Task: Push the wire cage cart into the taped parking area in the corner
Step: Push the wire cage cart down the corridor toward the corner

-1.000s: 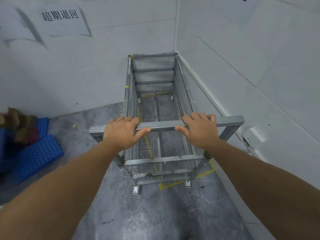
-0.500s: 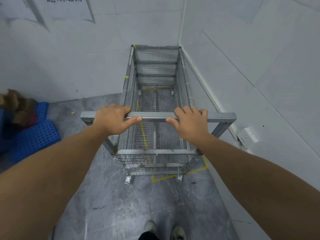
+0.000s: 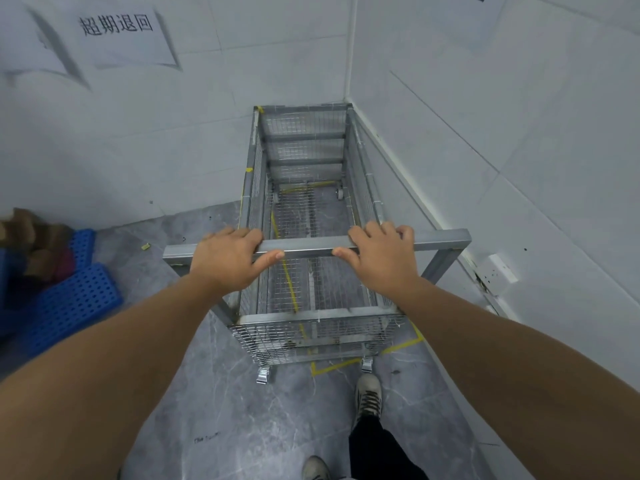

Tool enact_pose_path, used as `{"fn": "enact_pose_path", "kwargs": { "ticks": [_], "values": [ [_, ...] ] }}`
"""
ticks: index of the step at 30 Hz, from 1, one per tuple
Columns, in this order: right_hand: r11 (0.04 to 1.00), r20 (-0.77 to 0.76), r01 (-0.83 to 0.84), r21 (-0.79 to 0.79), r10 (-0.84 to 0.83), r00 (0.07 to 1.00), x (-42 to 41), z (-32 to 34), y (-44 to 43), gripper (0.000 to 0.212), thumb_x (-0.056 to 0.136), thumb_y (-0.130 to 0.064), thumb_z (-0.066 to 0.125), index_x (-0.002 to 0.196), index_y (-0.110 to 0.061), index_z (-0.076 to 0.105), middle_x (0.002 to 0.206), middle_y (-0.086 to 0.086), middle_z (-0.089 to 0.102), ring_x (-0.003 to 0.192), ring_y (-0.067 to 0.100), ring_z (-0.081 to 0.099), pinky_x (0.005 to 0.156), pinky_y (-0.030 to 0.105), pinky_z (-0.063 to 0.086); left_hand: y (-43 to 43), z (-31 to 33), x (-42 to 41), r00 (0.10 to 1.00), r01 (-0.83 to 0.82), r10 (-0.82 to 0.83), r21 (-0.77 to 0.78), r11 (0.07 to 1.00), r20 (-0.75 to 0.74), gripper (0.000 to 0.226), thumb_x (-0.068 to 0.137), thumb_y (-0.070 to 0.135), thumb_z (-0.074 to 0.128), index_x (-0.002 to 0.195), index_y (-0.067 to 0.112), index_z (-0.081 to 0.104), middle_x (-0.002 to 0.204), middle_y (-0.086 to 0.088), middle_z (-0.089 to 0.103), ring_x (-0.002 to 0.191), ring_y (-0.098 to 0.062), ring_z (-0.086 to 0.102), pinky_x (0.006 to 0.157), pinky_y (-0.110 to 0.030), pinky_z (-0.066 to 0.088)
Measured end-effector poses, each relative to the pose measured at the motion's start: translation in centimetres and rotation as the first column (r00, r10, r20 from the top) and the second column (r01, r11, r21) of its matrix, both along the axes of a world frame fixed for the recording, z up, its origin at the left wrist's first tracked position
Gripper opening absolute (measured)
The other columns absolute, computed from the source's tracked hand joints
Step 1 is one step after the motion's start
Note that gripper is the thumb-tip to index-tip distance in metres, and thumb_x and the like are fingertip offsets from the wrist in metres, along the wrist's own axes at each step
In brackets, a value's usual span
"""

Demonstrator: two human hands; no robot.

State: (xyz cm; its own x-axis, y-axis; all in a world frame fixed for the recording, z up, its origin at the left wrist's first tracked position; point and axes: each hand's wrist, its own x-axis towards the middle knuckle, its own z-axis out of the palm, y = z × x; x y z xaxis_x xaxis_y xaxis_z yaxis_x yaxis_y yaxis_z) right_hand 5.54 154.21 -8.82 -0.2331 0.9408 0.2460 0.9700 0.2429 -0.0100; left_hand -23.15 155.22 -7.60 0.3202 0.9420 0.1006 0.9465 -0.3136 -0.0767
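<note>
A tall, empty wire cage cart (image 3: 304, 168) of grey metal mesh stands in the room's corner, its far end against the back wall and its right side along the right wall. My left hand (image 3: 227, 259) and my right hand (image 3: 382, 258) both grip its horizontal push bar (image 3: 306, 244). Yellow floor tape (image 3: 401, 346) marks the parking area. One strip shows through the mesh floor, and a taped corner lies just in front of the cart's near right caster (image 3: 366, 364). The near left caster (image 3: 264, 375) stands left of that tape.
Blue perforated plastic pallets (image 3: 69, 303) with brown cardboard (image 3: 33, 237) on them lie at the left. A white wall socket (image 3: 498, 273) sits low on the right wall. Paper signs (image 3: 121, 32) hang on the back wall. My shoes (image 3: 369, 396) are on the grey marble floor behind the cart.
My right foot has stepped forward up to the cart's near end. Both hands keep their grip on the push bar, and the cart sits in the same corner spot.
</note>
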Motion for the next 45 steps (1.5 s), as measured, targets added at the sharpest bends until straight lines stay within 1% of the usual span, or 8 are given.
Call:
{"fn": "enact_pose_path", "kwargs": {
  "ticks": [4, 10, 14, 19, 24, 34, 39, 45],
  "values": [
    [1.0, 0.009, -0.004, 0.013, 0.004, 1.0, 0.1, -0.1, 0.1, 0.058, 0.093, -0.069, 0.02, 0.102, -0.026, 0.057, 0.097, 0.0, 0.061, 0.09, 0.026, 0.053, 0.085, 0.046, 0.033, 0.0, 0.0, 0.1, 1.0, -0.004, 0.004, 0.006, 1.0, -0.005, 0.074, 0.081, 0.081, 0.004, 0.094, 0.025, 0.051, 0.087, 0.004, 0.06, 0.074, -0.015, 0.045, 0.066, -0.034, 0.038],
    [1.0, -0.016, -0.001, 0.031, 0.001, 1.0, 0.1, -0.3, 0.0, 0.061, 0.092, -0.07, 0.019, 0.101, -0.025, 0.059, 0.095, 0.0, 0.062, 0.089, 0.026, 0.053, 0.083, 0.044, 0.029, -0.1, -0.2, 0.3, 1.0, -0.016, 0.016, 0.032, 0.999, -0.004, 0.079, 0.081, 0.081, 0.002, 0.098, 0.024, 0.054, 0.087, 0.003, 0.063, 0.078, -0.019, 0.055, 0.069, -0.035, 0.042],
    [0.999, -0.04, 0.004, 0.039, -0.003, 0.999, 0.1, -0.4, 0.0, 0.064, 0.092, -0.071, 0.019, 0.101, -0.024, 0.061, 0.093, 0.001, 0.062, 0.089, 0.026, 0.053, 0.083, 0.044, 0.029, -0.1, -0.5, 0.3, 1.0, -0.003, 0.003, 0.071, 0.997, 0.0, 0.074, 0.083, 0.08, 0.008, 0.092, 0.022, 0.054, 0.081, 0.001, 0.062, 0.074, -0.021, 0.055, 0.066, -0.035, 0.041],
    [0.998, -0.04, 0.011, 0.066, -0.008, 0.999, -0.1, -0.7, 0.0, 0.06, 0.092, -0.07, 0.025, 0.102, -0.024, 0.062, 0.092, 0.0, 0.062, 0.088, 0.026, 0.054, 0.084, 0.044, 0.031, -0.3, -0.7, 0.2, 1.0, -0.013, 0.013, 0.132, 0.991, 0.001, 0.069, 0.085, 0.078, 0.012, 0.085, 0.023, 0.054, 0.074, 0.003, 0.061, 0.065, -0.016, 0.046, 0.062, -0.031, 0.036],
    [0.997, -0.046, 0.012, 0.072, -0.009, 0.999, -0.1, -0.9, 0.0, 0.062, 0.092, -0.071, 0.023, 0.1, -0.023, 0.061, 0.093, 0.0, 0.061, 0.088, 0.026, 0.054, 0.085, 0.044, 0.029, -0.5, -1.0, 0.5, 1.0, -0.027, 0.025, 0.154, 0.988, 0.019, 0.067, 0.087, 0.076, 0.014, 0.084, 0.022, 0.055, 0.076, 0.002, 0.063, 0.07, -0.021, 0.056, 0.067, -0.035, 0.042],
    [0.998, -0.045, 0.014, -0.054, -0.017, 0.999, -0.4, 0.6, -0.3, 0.062, 0.092, -0.07, 0.02, 0.112, -0.025, 0.057, 0.108, 0.002, 0.062, 0.101, 0.027, 0.053, 0.093, 0.047, 0.029, -0.6, 0.4, 0.5, 0.999, -0.049, 0.05, -0.043, 0.998, 0.018, 0.071, 0.083, 0.078, 0.01, 0.097, 0.022, 0.051, 0.094, -0.002, 0.062, 0.088, -0.026, 0.055, 0.083, -0.045, 0.04],
    [1.0, -0.02, 0.009, -0.015, -0.009, 1.0, -0.2, 0.0, -0.1, 0.06, 0.093, -0.07, 0.023, 0.107, -0.023, 0.059, 0.1, 0.003, 0.062, 0.094, 0.028, 0.054, 0.089, 0.046, 0.03, -0.6, 0.6, 0.4, 0.997, -0.061, 0.064, -0.094, 0.994, 0.031, 0.07, 0.083, 0.078, 0.014, 0.1, 0.022, 0.051, 0.099, -0.003, 0.061, 0.094, -0.028, 0.054, 0.085, -0.046, 0.038],
    [1.0, 0.011, 0.016, -0.002, -0.016, 1.0, -0.3, -0.2, -0.1, 0.065, 0.092, -0.071, 0.019, 0.102, -0.022, 0.06, 0.095, 0.004, 0.062, 0.089, 0.029, 0.054, 0.084, 0.045, 0.03, -0.6, 0.8, 0.4, 0.996, -0.079, 0.082, -0.119, 0.99, 0.019, 0.075, 0.08, 0.08, 0.009, 0.102, 0.022, 0.051, 0.098, -0.003, 0.061, 0.094, -0.028, 0.054, 0.085, -0.046, 0.038]
  ]
}}
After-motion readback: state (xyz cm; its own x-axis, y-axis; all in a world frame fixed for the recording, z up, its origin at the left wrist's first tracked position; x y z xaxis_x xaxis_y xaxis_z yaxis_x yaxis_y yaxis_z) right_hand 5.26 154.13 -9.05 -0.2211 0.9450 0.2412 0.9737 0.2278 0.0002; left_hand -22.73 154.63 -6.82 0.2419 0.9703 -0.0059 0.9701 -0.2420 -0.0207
